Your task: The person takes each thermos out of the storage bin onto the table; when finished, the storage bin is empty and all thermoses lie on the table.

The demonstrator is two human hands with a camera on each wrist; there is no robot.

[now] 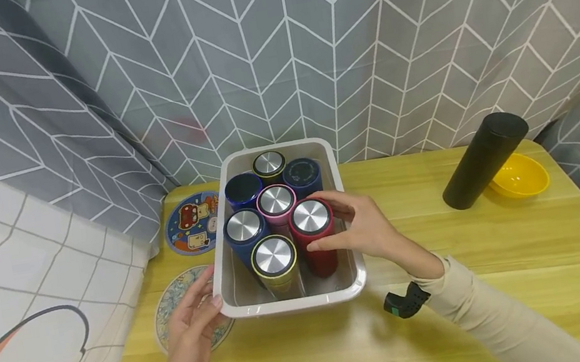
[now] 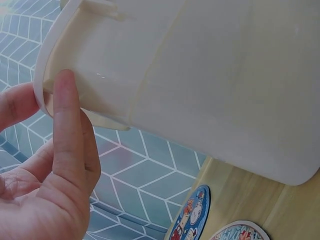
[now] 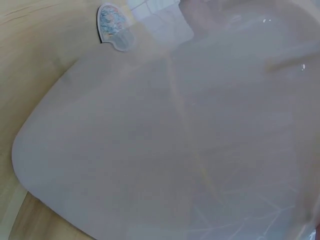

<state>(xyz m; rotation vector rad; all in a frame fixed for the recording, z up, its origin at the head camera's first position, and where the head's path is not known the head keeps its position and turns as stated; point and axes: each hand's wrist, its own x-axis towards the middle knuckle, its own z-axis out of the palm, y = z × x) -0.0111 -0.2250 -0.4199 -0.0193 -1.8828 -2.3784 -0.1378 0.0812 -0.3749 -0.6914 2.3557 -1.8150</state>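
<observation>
A white plastic tub (image 1: 309, 301) filled with several upright thermos bottles stands on the table in the head view. My left hand (image 1: 190, 323) pinches its left rim between thumb and fingers; the left wrist view shows the fingertips (image 2: 65, 95) at the lip. Inside the tub my right hand (image 1: 368, 228) grips a red thermos (image 1: 325, 262) with a silver lid, thumb in front and fingers behind. Beside it stand a pink thermos (image 1: 275, 202), a yellow one (image 1: 275, 259) and dark blue ones (image 1: 243, 229). The tub's side wall (image 3: 125, 150) fills the right wrist view, hiding the hand.
At the right of the wooden table (image 1: 509, 273), a tall black thermos (image 1: 483, 160) stands beside a yellow bowl (image 1: 519, 176). Two round patterned mats, one blue (image 1: 188, 222) and one pale (image 1: 172, 298), lie left of the tub. A grey curtain (image 1: 269, 51) hangs behind.
</observation>
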